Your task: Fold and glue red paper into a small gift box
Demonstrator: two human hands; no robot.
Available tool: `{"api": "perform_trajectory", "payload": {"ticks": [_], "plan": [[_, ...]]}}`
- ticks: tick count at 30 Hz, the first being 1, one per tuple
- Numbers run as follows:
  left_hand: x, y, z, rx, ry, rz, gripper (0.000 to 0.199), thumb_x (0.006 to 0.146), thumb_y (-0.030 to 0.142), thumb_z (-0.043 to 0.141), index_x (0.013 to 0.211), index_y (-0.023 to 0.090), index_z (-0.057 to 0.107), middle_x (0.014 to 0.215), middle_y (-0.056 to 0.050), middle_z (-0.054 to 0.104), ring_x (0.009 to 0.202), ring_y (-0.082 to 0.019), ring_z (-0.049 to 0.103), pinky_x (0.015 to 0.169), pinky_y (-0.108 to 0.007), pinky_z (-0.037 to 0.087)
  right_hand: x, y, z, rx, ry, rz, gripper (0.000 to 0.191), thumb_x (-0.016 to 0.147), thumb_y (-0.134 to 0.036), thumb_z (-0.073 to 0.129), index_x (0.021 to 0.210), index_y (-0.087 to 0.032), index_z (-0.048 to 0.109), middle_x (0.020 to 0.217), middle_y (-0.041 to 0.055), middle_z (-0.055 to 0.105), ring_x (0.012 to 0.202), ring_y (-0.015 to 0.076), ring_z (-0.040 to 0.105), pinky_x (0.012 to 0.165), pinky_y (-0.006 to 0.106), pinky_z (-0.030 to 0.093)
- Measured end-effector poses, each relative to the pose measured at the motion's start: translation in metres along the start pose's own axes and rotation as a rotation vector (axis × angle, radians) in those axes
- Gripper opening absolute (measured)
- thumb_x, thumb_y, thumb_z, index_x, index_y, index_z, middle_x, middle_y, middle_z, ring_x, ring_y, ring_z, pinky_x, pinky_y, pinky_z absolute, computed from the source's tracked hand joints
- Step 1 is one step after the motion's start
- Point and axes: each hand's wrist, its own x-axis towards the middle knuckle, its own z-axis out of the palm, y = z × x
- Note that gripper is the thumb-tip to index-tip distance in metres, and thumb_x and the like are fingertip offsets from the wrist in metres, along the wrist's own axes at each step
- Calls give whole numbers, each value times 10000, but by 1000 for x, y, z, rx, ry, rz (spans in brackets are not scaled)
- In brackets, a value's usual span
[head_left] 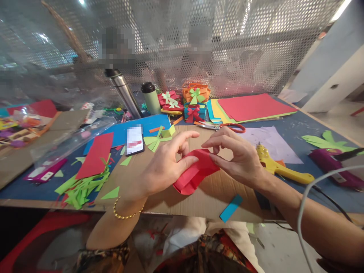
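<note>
A folded red paper piece (196,170), shaped like a small open box or bag, is held tilted above the brown cardboard. My left hand (167,161) grips its left side, thumb pressed on the paper's near face and index finger stretched out above. At the upper right edge, my right hand (234,155) pinches the paper between thumb and fingers. Below lies a short blue paper strip (231,208) on the cardboard (159,201). Just behind my hands rest orange-handled scissors (222,126) and a light green paper bow (156,140).
To the right lie a yellow glue gun (281,170), its cord and a purple stapler (335,167). Red sheets (253,106) are stacked behind. Small paper gift boxes (195,100), a green tumbler (150,99) and a steel flask (125,93) stand at the back. Left are a phone (134,140) and green scraps (85,185).
</note>
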Motion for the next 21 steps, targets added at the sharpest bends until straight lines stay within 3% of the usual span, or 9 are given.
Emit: {"api": "perform_trajectory", "payload": {"ticks": [8, 17, 21], "plan": [[2, 4, -3, -116, -120, -102, 233, 891, 205, 693, 1119, 201, 648, 735, 50, 614, 682, -127, 598, 638, -249, 479, -2, -5, 1, -67, 22, -96, 230, 929, -48, 646, 1035, -238, 720, 887, 28, 629, 793, 148, 627, 648, 289, 527], [4, 6, -5, -178, -133, -175, 303, 860, 280, 722, 1140, 165, 703, 745, 33, 612, 704, -122, 574, 624, -229, 450, -2, -6, -1, -100, -10, -152, 270, 922, -17, 584, 1027, -227, 717, 879, 37, 637, 772, 149, 626, 653, 301, 517], [5, 7, -5, -130, -164, -219, 165, 874, 298, 679, 925, 163, 758, 750, 13, 668, 669, -107, 564, 593, -216, 431, -2, -7, -1, -149, -2, -175, 259, 927, -24, 578, 1020, -233, 700, 865, 37, 641, 775, 156, 623, 658, 307, 514]]}}
